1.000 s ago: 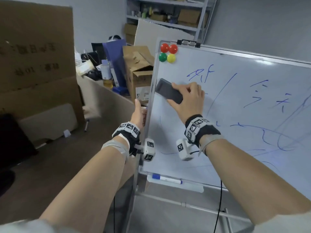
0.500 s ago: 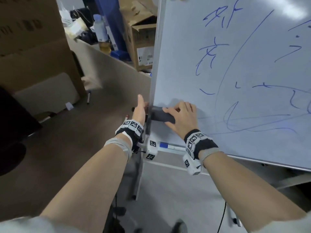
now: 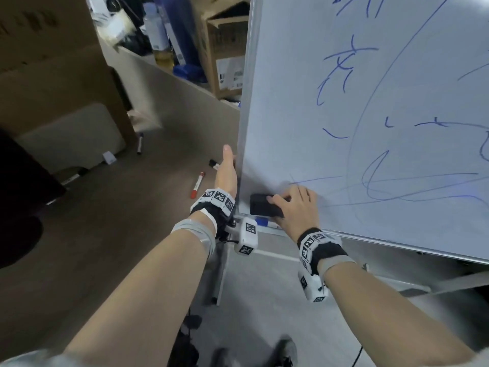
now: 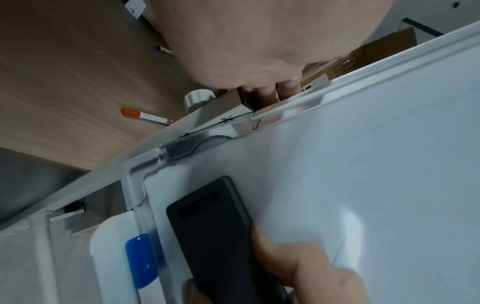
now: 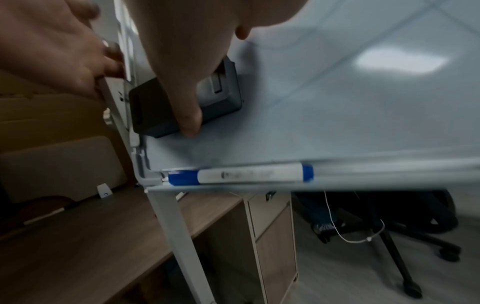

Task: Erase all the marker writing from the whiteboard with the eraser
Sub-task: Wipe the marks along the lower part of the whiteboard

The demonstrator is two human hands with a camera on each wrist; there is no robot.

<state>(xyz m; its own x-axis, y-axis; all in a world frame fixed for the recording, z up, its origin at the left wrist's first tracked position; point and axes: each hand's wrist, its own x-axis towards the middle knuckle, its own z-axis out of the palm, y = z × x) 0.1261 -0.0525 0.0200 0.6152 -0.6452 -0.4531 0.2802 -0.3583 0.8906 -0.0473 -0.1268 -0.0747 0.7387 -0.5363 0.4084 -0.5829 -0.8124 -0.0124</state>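
right hand (image 3: 295, 207): gripping the eraser (image 3: 264, 205), pressing it flat at the whiteboard's (image 3: 304, 107) bottom-left corner
left hand (image 3: 226, 174): fingers curling around the board's left edge
blue writing (image 3: 341, 64): sitting higher up
blue marker (image 5: 240, 174): lying on the tray

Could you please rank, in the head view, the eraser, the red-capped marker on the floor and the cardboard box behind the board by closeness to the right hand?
From the right hand:
1. Eraser: held in that hand, at the whiteboard's lower left corner.
2. Red-capped marker: on the floor, left of the board and past the left hand.
3. Cardboard box: far back, behind the board's left edge.
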